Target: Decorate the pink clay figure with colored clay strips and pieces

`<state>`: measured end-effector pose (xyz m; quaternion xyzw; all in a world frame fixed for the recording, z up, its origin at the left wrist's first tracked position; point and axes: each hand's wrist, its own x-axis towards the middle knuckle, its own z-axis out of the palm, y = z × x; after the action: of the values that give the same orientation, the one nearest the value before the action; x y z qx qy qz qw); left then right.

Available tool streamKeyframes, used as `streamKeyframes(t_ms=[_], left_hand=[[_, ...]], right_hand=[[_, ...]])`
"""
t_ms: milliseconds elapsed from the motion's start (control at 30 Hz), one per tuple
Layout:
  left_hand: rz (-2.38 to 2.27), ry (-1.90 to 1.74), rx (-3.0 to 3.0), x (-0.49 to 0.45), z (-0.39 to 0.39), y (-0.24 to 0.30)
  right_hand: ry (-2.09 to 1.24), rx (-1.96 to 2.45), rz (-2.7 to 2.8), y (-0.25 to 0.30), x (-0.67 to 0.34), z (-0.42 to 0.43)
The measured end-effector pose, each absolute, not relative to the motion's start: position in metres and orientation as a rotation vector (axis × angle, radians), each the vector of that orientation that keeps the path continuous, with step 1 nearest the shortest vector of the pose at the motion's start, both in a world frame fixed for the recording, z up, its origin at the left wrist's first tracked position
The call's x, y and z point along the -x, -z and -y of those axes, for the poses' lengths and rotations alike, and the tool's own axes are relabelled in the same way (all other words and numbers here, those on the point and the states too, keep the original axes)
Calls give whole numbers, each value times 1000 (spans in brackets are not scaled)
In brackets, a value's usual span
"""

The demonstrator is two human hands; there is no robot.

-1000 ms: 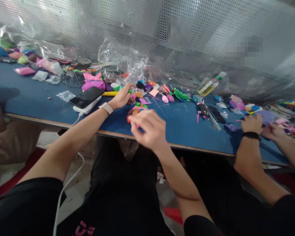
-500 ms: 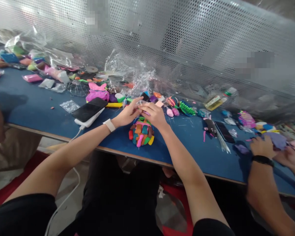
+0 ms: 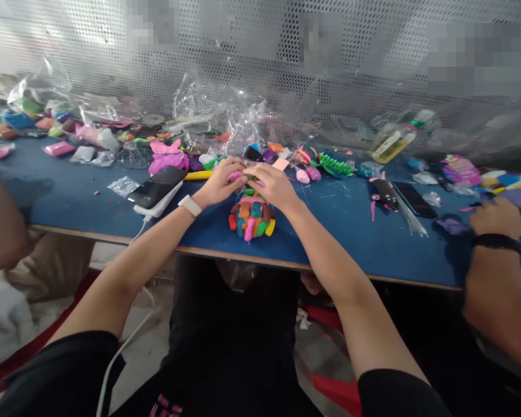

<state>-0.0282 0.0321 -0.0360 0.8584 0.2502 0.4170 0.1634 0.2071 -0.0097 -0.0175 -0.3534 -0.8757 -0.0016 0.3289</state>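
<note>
A round lump covered in multicoloured modelling clay pieces (image 3: pixel 250 217) sits on the blue table just below my hands. My left hand (image 3: pixel 221 182), with a white band on its wrist, has its fingers bent around a small bit of pink clay (image 3: pixel 234 175). Opposite it, my right hand (image 3: pixel 273 184) curls its fingers over the top of the lump, with a bit of purple-pink clay (image 3: pixel 259 182) showing under them. The fingertips nearly meet, and they partly hide the lump's far side.
Left of my hands, a black phone (image 3: pixel 158 186) lies on a white power bank (image 3: pixel 156 208) with a cable. Behind stand a pink clay figure (image 3: pixel 168 159), crumpled clear plastic (image 3: pixel 238 124) and a green clay piece (image 3: pixel 336 165). A co-worker's hand (image 3: pixel 497 217) works at right, near a bottle (image 3: pixel 395 145).
My left fingers, stretched forward before, are now bent down, with pink clay showing under them. My right hand stays over the lump. The view has tilted and shifted a little.
</note>
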Motion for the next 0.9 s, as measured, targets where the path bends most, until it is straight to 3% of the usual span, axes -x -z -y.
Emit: streamKeyframes(t_ms=[433,900], left_hand=[[-748,-1225,-2603,3,-67,16],[-1000,-1353,-2722,-2,-53,47]], right_hand=[[79,1086,2133,8,-229,1],[128,1010,2138,24,-228,-12]])
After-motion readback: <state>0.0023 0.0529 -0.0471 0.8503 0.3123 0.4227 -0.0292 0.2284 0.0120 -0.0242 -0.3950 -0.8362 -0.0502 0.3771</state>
